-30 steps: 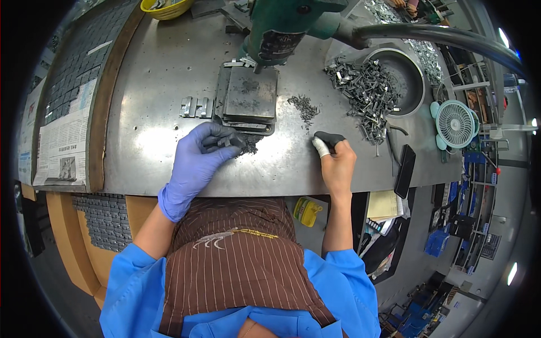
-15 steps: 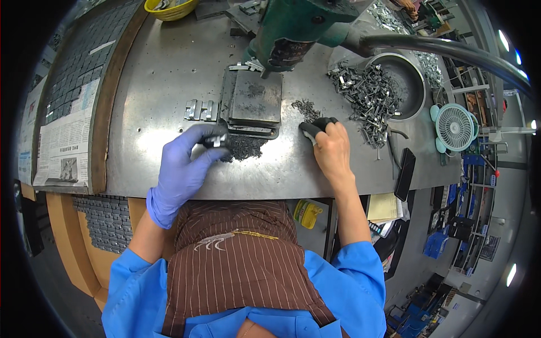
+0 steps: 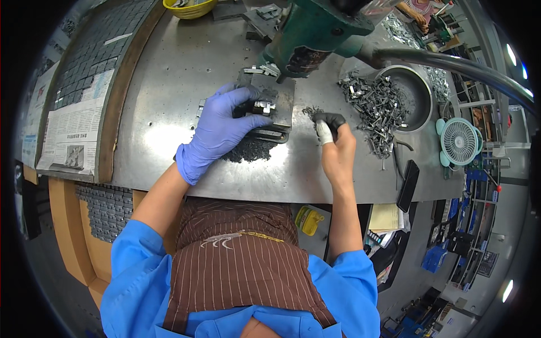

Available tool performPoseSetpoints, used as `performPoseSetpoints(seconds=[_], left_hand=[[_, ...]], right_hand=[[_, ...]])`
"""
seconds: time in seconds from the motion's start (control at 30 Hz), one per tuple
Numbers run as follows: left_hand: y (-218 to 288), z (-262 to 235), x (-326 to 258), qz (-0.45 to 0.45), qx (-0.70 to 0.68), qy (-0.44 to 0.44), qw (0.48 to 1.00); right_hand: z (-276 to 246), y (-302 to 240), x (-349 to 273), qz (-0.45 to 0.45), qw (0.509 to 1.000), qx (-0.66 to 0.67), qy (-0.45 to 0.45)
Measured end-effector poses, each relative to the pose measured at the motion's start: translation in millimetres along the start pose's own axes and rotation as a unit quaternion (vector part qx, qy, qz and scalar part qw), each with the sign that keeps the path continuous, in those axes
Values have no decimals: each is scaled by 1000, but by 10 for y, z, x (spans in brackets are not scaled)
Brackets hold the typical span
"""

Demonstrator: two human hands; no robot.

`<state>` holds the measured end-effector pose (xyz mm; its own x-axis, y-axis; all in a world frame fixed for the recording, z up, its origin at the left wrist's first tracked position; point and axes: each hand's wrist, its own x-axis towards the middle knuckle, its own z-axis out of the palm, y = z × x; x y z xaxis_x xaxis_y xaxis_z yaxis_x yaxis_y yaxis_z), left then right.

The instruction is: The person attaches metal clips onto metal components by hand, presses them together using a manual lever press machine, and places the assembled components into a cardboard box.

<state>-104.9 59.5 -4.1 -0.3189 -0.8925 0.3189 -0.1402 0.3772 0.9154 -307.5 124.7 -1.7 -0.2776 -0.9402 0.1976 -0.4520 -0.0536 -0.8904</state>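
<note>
My left hand (image 3: 220,121), in a purple glove, pinches a small shiny metal part (image 3: 264,107) over the steel block (image 3: 285,101). The block stands under the green press head (image 3: 304,48). My right hand (image 3: 338,149) wears black and white finger covers. Its thumb and fingertips are pressed together beside a small heap of tiny dark pins (image 3: 311,110); whatever they hold is too small to make out. In front of the block lies a pile of dark small pieces (image 3: 252,151), partly behind my left hand.
Many loose metal parts (image 3: 375,110) spill beside a round metal bowl (image 3: 422,96) on the right. A phone (image 3: 408,186) and a fan (image 3: 461,141) are further right. A wood-edged tray (image 3: 115,107) stands left, a yellow basket (image 3: 191,8) behind. Another person's hand (image 3: 420,19) shows far right.
My left hand has moved right and away from me, bringing the metal part over the block. My right hand has stayed by the pin heap, its fingers now pinched together.
</note>
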Motion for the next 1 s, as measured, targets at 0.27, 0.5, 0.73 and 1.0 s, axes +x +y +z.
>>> performPoseSetpoints(seconds=[0.27, 0.5, 0.73, 1.0], left_hand=[[-5, -1, 44, 133, 176, 12, 975], [17, -17, 48, 174, 185, 14, 967], [-26, -5, 51, 204, 195, 19, 959], [31, -12, 91, 194, 199, 1, 961]], right_hand=[[357, -412, 293, 30, 985, 111, -127], [364, -454, 296, -130, 985, -65, -89], [387, -449, 263, -182, 974, -118, -61], [362, -450, 312, -294, 932, -207, -33]])
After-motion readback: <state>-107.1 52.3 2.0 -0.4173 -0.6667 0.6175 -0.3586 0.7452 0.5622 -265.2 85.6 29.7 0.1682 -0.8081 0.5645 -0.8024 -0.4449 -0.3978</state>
